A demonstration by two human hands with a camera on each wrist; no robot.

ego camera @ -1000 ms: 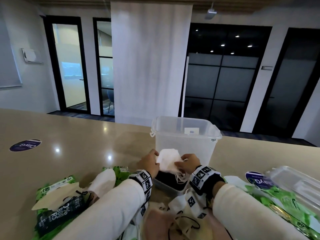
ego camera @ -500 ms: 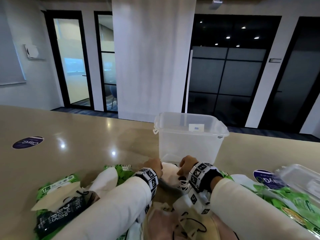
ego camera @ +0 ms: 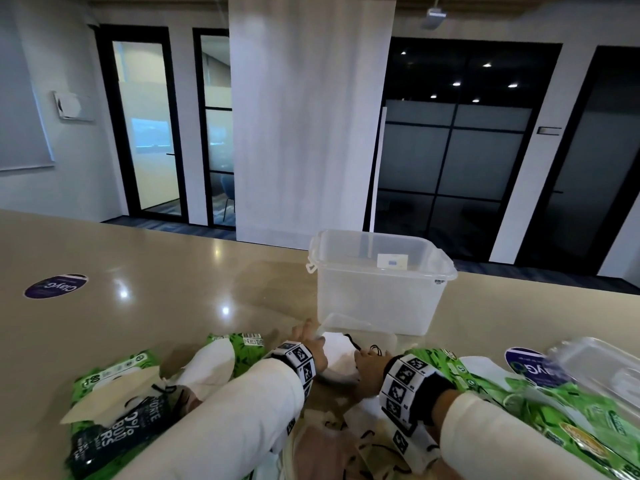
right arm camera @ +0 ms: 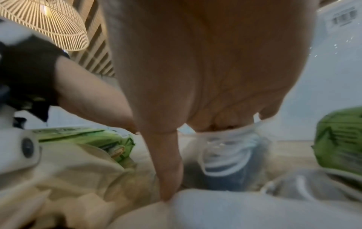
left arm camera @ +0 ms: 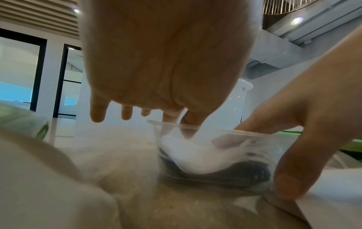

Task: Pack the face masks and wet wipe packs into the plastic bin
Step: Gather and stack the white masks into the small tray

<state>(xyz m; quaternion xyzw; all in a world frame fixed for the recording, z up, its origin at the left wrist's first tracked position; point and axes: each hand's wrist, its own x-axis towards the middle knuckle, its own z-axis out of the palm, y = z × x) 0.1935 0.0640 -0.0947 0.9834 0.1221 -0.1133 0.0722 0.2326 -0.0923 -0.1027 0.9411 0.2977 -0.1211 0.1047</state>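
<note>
Left: wet wipe packs (ego camera: 114, 393) and loose face masks (ego camera: 207, 362) unpacked on bench (ego camera: 156, 289). Centre: left hand (ego camera: 313, 348), fingers extended, and right hand (ego camera: 367, 362), fingers apparently straight though blurred, press white face mask (ego camera: 337, 351) into small clear tub (left arm camera: 215, 155) over dark masks. Behind: plastic bin (ego camera: 381, 289) seems empty. Right: more wet wipes (ego camera: 540, 420), unpacked. Task barely begun.

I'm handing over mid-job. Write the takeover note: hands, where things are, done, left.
Left hand and right hand: fingers pressing a white face mask into the small clear container, over dark masks.
Large plastic bin: behind it; looks empty apart from a label.
Wet wipe packs lie left and right on the table; loose masks lie near the sleeves.
Done: some masks in the small container. Left: everything into the bin.
</note>
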